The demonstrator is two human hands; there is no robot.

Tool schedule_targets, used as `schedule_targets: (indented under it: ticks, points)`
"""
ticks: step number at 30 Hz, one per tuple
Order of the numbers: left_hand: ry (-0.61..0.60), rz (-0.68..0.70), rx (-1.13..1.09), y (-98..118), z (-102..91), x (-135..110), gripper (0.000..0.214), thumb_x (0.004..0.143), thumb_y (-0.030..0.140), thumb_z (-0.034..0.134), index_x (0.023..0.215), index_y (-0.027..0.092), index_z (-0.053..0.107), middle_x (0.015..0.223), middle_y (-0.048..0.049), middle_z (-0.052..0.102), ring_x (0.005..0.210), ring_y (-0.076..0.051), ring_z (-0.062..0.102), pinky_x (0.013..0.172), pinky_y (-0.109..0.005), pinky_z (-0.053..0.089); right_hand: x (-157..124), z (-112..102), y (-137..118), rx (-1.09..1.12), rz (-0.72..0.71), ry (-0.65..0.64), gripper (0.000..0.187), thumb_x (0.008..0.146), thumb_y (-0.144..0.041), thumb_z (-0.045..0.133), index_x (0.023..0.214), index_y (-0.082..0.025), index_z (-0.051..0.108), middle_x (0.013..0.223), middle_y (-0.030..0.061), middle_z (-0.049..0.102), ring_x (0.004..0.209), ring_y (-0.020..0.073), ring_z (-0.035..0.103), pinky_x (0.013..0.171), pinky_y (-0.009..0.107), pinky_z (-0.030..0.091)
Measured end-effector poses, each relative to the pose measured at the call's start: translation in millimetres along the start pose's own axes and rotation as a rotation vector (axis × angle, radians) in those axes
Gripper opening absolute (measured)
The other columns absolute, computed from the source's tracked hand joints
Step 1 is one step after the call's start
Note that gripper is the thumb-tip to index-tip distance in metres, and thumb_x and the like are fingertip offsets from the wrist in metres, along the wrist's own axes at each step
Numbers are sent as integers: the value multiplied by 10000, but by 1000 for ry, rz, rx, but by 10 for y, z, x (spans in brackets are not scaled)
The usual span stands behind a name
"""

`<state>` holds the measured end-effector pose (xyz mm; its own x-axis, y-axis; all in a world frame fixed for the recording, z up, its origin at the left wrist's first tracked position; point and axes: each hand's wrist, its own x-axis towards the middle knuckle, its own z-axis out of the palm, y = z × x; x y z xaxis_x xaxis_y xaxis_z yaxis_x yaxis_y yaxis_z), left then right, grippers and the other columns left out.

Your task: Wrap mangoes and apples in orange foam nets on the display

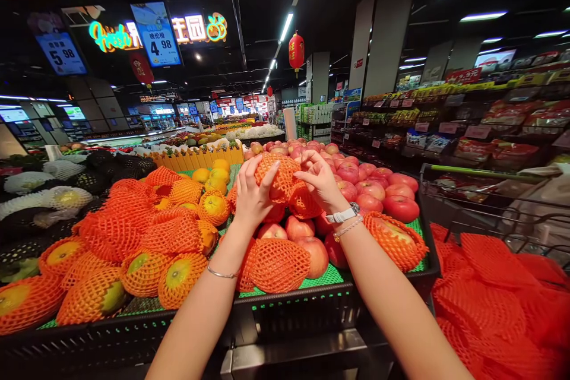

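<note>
Above the apple pile, my left hand curls around a round fruit in an orange foam net, thumb on its near side. The net covers the fruit, so its kind is hidden. My right hand has bent fingers at the right side of the same net, thumb and fingertips at its edge. Just below the hands rests another netted fruit. Bare red apples lie under and behind them. A netted piece sits at the front of the black crate.
Oranges in foam nets fill the left section. Dark netted fruit lies farther left. Loose red foam nets are heaped at the lower right beside a wire cart. Packaged goods fill shelves on the right.
</note>
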<state>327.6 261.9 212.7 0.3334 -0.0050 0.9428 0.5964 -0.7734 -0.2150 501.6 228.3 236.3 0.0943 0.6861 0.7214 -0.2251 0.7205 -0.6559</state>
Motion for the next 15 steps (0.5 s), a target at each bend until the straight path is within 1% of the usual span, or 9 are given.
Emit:
schedule_targets:
  ticks: [2, 4, 6, 7, 8, 9, 11, 13, 15]
  points:
    - [4, 25, -33, 16, -3, 10, 841, 787, 240, 695, 1472, 391, 233, 1463, -126, 321, 1349, -343, 368, 1094, -554, 352, -17, 41, 10, 13, -27, 17, 366, 623, -288, 739, 893, -259, 493, 937, 6, 555, 929, 185, 559, 886, 335, 488]
    - [2, 11, -75, 42, 10, 14, 866, 779, 283, 715, 1473, 379, 206, 1449, -134, 323, 1344, -334, 383, 1087, -544, 374, -39, 73, 24, -59, -79, 68, 325, 684, -337, 658, 957, -260, 500, 1020, 42, 570, 1017, 225, 556, 953, 403, 477]
    - [15, -72, -131, 73, 41, 17, 912, 744, 369, 754, 1468, 333, 200, 1427, -153, 343, 1336, -330, 401, 1091, -542, 382, -66, 80, 38, -240, -190, 123, 270, 768, -383, 561, 1002, -252, 525, 1071, 75, 573, 1084, 262, 543, 992, 463, 455]
    - [24, -146, -173, 86, 59, 19, 940, 718, 416, 771, 1463, 306, 207, 1423, -161, 356, 1338, -330, 404, 1103, -546, 374, -82, 74, 45, -368, -272, 129, 271, 807, -401, 521, 1032, -251, 544, 1112, 89, 570, 1125, 279, 530, 1018, 488, 433]
    - [29, -241, -231, 96, 78, 25, 963, 693, 458, 781, 1457, 284, 220, 1428, -165, 368, 1345, -331, 404, 1118, -548, 361, -98, 64, 53, -510, -362, 103, 298, 837, -422, 497, 1077, -258, 563, 1179, 98, 559, 1176, 296, 509, 1048, 510, 403]
    - [27, -352, -317, 100, 94, 34, 977, 675, 491, 782, 1451, 268, 232, 1439, -166, 382, 1351, -330, 409, 1130, -545, 353, -113, 53, 61, -655, -445, 43, 341, 855, -449, 496, 1137, -275, 573, 1270, 98, 531, 1235, 313, 477, 1080, 529, 367]
    - [19, -619, -574, 92, 110, 63, 936, 685, 539, 742, 1437, 248, 267, 1445, -162, 433, 1335, -322, 459, 1118, -527, 388, -135, 33, 84, -913, -558, -145, 464, 850, -502, 554, 1280, -328, 540, 1463, 69, 412, 1352, 341, 380, 1138, 555, 286]
    - [-12, -919, -886, 66, 96, 102, 803, 729, 566, 672, 1385, 214, 370, 1390, -161, 534, 1275, -323, 540, 1063, -505, 464, -143, 25, 119, -1099, -598, -324, 618, 826, -487, 638, 1400, -355, 452, 1586, 46, 251, 1441, 354, 257, 1173, 573, 220]
    - [-91, -1163, -1134, 33, 54, 139, 656, 754, 563, 632, 1276, 185, 510, 1276, -150, 642, 1215, -337, 596, 1008, -495, 518, -142, 31, 163, -1212, -621, -415, 740, 817, -392, 691, 1477, -345, 358, 1638, 52, 101, 1493, 352, 135, 1194, 585, 170]
